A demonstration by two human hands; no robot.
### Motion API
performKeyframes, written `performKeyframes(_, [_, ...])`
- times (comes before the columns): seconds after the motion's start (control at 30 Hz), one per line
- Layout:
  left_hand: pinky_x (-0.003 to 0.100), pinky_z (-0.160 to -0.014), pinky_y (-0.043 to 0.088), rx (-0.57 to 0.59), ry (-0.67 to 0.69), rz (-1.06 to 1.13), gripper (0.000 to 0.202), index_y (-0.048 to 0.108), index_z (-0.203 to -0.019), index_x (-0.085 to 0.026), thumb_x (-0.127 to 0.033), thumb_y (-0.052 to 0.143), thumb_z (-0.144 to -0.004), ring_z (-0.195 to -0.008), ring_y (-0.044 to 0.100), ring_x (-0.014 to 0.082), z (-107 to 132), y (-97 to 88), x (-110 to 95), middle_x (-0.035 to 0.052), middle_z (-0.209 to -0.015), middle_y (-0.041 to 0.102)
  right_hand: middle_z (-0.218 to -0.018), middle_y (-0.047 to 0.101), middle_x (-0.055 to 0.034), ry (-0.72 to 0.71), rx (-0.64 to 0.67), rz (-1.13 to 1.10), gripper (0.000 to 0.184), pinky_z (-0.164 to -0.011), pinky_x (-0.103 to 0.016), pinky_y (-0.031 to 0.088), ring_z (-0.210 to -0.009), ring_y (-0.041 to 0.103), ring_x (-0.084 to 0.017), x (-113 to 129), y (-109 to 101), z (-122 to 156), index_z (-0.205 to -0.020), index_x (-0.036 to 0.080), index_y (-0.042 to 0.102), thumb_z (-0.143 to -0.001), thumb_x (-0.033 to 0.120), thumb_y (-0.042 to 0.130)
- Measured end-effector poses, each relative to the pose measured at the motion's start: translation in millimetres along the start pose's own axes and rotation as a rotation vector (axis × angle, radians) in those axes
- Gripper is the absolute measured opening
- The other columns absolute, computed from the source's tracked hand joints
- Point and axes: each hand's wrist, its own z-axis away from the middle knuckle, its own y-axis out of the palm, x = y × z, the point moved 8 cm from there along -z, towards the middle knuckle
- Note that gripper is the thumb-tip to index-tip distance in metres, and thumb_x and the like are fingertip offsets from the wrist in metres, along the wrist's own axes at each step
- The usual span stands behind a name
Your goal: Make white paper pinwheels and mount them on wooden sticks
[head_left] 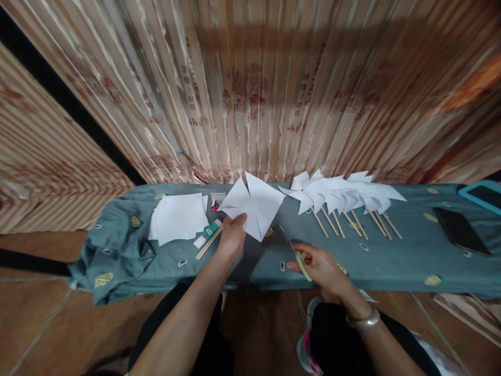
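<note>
My left hand (234, 232) pinches a white paper square (260, 201) near its lower left side. Slits run in from the paper's corners toward its middle. My right hand (319, 263) is closed on a pair of scissors (302, 265) with light green handles. Their blades point up and left, a little apart from the paper. Close to my left hand lie a green and white glue stick (207, 233) and some thin wooden sticks (209, 243). Behind them is a small open box (216, 201) with red on it.
A stack of white paper sheets (180, 216) lies at the left of the cloth-covered surface (250, 274). Several white paper pinwheels (344, 193) on wooden sticks overlap at the right. Farther right are a black phone (460, 230) and a blue-edged device (483, 194). A curtain (250, 94) hangs behind.
</note>
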Motion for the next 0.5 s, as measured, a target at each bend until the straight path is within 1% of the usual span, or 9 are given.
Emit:
performKeyframes(0.07, [0.037,-0.096,0.048,0.008,-0.007,-0.017,0.024,0.064,-0.086,-0.018,-0.010,0.068,-0.064,-0.098,0.069,0.0234,3,-2.4,3,0.0054,-0.090,0.074,-0.077,0.073,-0.0058,0.041,-0.148,0.332,0.055,-0.062,-0.029,0.046,-0.070,0.068,-0.024,-8,-26,2,-0.117,0.018,0.065,-0.071,0.047,0.074])
performKeyframes(0.13, [0.038,-0.094,0.049,0.024,-0.017,-0.027,0.026,0.064,-0.086,-0.018,-0.011,0.072,-0.062,-0.096,0.070,0.0243,7,-4.2,7,0.0054,-0.090,0.075,-0.092,0.075,-0.0138,0.063,-0.214,0.582,0.061,-0.071,-0.033,0.048,-0.083,0.071,-0.030,-8,-43,4,-0.128,0.013,0.057,-0.078,0.047,0.069])
performKeyframes(0.2, [0.038,-0.092,0.051,0.036,-0.033,-0.034,0.029,0.065,-0.086,-0.018,-0.013,0.075,-0.059,-0.093,0.070,0.0246,13,-5.5,11,0.0045,-0.088,0.075,-0.096,0.074,-0.0190,0.085,-0.227,0.746,0.062,-0.073,-0.035,0.049,-0.087,0.071,-0.032,-7,-51,5,-0.132,0.008,0.052,-0.084,0.045,0.064])
performKeyframes(0.27, [0.038,-0.093,0.051,0.036,-0.054,-0.031,0.031,0.065,-0.087,-0.017,-0.015,0.078,-0.059,-0.093,0.071,0.0239,19,-6.3,17,0.0042,-0.088,0.075,-0.095,0.073,-0.0203,0.105,-0.222,0.846,0.059,-0.072,-0.034,0.049,-0.087,0.072,-0.032,-4,-53,5,-0.133,0.005,0.049,-0.087,0.040,0.061])
performKeyframes(0.33, [0.037,-0.094,0.051,-0.007,-0.099,0.004,0.029,0.066,-0.088,-0.016,-0.015,0.079,-0.062,-0.093,0.071,0.0230,25,-9.3,26,0.0050,-0.088,0.076,-0.095,0.073,-0.0204,0.112,-0.209,0.901,0.053,-0.073,-0.033,0.049,-0.087,0.072,-0.031,-2,-51,5,-0.132,0.005,0.050,-0.089,0.034,0.059])
performKeyframes(0.43, [0.036,-0.096,0.051,-0.110,-0.173,0.063,0.017,0.066,-0.085,-0.014,-0.012,0.075,-0.071,-0.092,0.072,0.0218,31,-15.9,39,0.0059,-0.084,0.075,-0.095,0.073,-0.0216,0.121,-0.192,0.936,0.049,-0.073,-0.033,0.049,-0.088,0.072,-0.031,1,-46,5,-0.132,0.005,0.050,-0.091,0.031,0.057])
performKeyframes(0.5, [0.036,-0.097,0.051,-0.143,-0.189,0.074,0.011,0.066,-0.084,-0.014,-0.010,0.071,-0.076,-0.092,0.072,0.0206,35,-17.8,44,0.0055,-0.082,0.075,-0.096,0.073,-0.0221,0.114,-0.192,0.943,0.050,-0.074,-0.033,0.050,-0.090,0.072,-0.031,3,-44,4,-0.133,0.004,0.048,-0.091,0.029,0.056])
